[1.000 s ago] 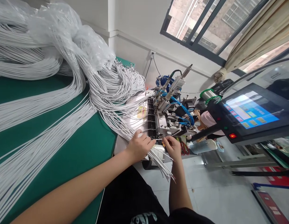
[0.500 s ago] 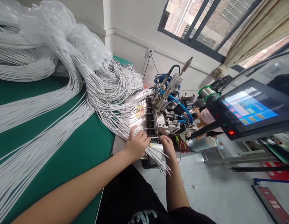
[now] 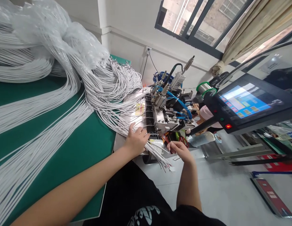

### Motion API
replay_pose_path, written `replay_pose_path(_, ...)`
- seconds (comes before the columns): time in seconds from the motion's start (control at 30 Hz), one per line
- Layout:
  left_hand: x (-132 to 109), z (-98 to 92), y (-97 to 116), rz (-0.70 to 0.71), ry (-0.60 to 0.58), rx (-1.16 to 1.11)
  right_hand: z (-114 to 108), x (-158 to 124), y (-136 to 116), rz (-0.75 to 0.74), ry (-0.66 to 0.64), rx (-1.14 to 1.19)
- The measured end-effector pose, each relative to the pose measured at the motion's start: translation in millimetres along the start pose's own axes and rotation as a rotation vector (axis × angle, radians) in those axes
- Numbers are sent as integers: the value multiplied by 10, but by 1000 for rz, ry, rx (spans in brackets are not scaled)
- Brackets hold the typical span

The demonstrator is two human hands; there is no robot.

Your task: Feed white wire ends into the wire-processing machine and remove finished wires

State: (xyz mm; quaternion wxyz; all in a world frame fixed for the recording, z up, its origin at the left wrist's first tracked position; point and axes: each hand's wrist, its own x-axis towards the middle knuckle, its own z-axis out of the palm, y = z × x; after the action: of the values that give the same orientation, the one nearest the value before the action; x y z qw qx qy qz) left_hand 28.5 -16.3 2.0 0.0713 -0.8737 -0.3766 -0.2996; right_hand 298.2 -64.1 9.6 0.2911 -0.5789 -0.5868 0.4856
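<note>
My left hand (image 3: 135, 142) is curled over a bundle of white cables (image 3: 157, 156) near the machine's front corner. The loose ends of the cables stick out past its fingers to the right, with small reddish tips. My right hand (image 3: 180, 150) is to the right of the bundle, its thumb and fingers pinched together. One cable end reaches close to those fingertips; whether they hold anything is hidden. Beyond both hands is a bench machine (image 3: 163, 108) with metal cylinders and blue tubes. Several cables lie side by side across its black holder strip (image 3: 149, 114).
A green table (image 3: 89, 150) at left carries long white cable bundles (image 3: 49, 138), some wrapped in clear plastic (image 3: 53, 31). On the right, a touchscreen panel (image 3: 249, 100) hangs on an arm beside a solder wire spool (image 3: 206, 89). Red-handled scissors (image 3: 183, 142) are beyond my right hand.
My right hand has drawn back from the machine's holder strip, moving right and slightly down. My left hand stays on the cable bundle. The whole view has shifted a little.
</note>
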Motion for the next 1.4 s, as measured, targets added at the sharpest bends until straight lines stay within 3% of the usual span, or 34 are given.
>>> replay_pose_path(0.07, -4, 12, -4, -9, -13, -5, -88, -132, -43, 31, -119, -69)
replay_pose_path(0.17, -9, 26, -10, -48, 9, -7, -104, -247, -97, 59, -154, -151)
replay_pose_path(0.3, -2, 11, -15, 3, 97, -4, -53, -282, -170, -25, -30, -214)
replay_pose_path(0.5, 36, -48, -35, 409, 263, -62, -42, -258, -245, -198, 175, -157)
replay_pose_path(0.6, 40, -64, -42, 489, 271, -95, -24, -206, -249, -300, 315, -132)
replay_pose_path(0.77, 40, -69, -28, 456, 287, -90, 83, -63, -257, -407, 464, -66)
replay_pose_path(1.13, 21, -44, -4, 297, 166, -23, 439, 376, -112, -314, 487, 329)
replay_pose_path(1.23, 15, -41, -1, 216, 157, -10, 431, 389, -106, -274, 478, 230)
replay_pose_path(1.4, 9, -10, 3, 140, 157, 11, 412, 405, -125, -257, 471, -138)
